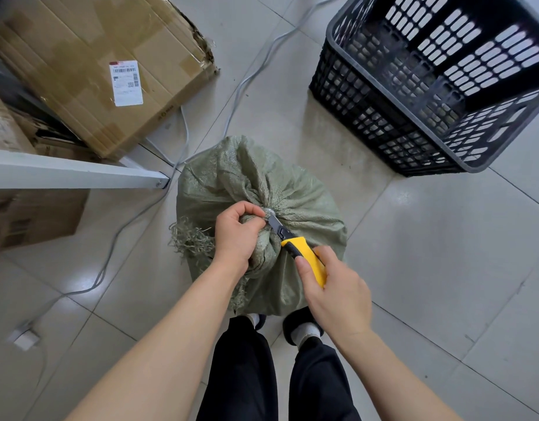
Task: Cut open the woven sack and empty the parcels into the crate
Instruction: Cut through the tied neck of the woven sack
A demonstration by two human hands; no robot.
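A green woven sack (231, 180) stands tied shut on the tiled floor just in front of my feet. My left hand (236, 235) grips its bunched neck below the tie. My right hand (332, 290) holds a yellow and black utility knife (301, 253). The knife's blade tip touches the tie at the knot (269, 213). A black plastic lattice crate (438, 86) sits on the floor at the upper right, a short way from the sack. Nothing shows inside the crate. The parcels are hidden inside the sack.
A large flattened cardboard box (95, 65) with a white shipping label leans at the upper left. A white metal shelf rail (74, 174) juts in from the left, with boxes under it. A grey cable (134, 214) runs across the floor to a plug (25, 340).
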